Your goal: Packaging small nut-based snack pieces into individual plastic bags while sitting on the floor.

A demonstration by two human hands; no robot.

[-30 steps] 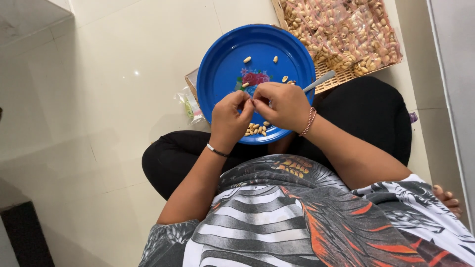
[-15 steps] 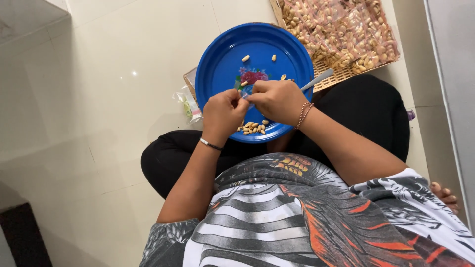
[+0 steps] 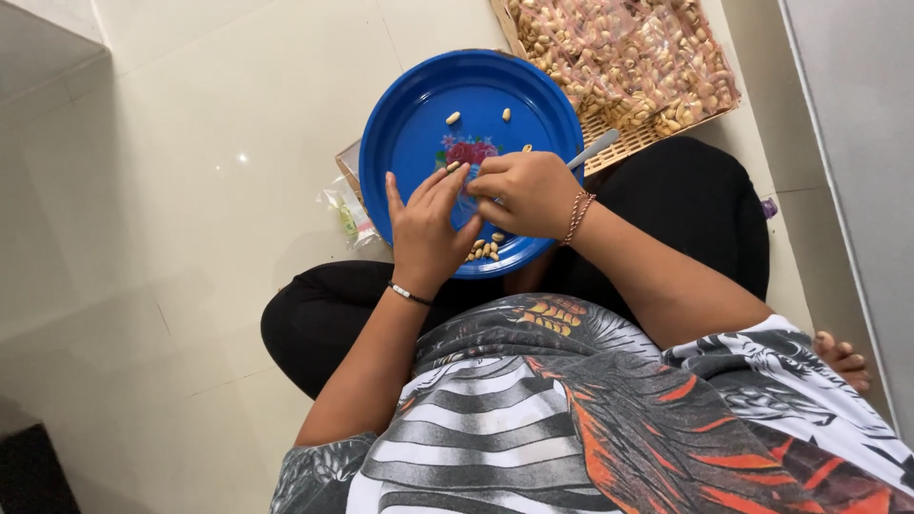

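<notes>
A round blue plate (image 3: 419, 114) with a flower print rests on my crossed legs. A small heap of shelled peanuts (image 3: 484, 249) lies at its near edge, and a few single ones (image 3: 453, 118) lie farther in. My left hand (image 3: 426, 228) hovers over the plate with its fingers spread, their tips against my right hand. My right hand (image 3: 528, 195) is closed in a pinch on a small pale peanut, mostly hidden by the fingers. A metal handle (image 3: 595, 148) sticks out from behind the right hand; whether that hand holds it is unclear.
A woven tray (image 3: 624, 143) with a clear bag full of peanuts in shells stands beyond the plate at the upper right. A crumpled plastic wrapper (image 3: 343, 205) and a cardboard edge (image 3: 347, 162) lie left of the plate on the pale tiled floor.
My left hand has uncurled from a pinch and its fingers are now spread. My right hand stays closed over the plate. The view has shifted slightly.
</notes>
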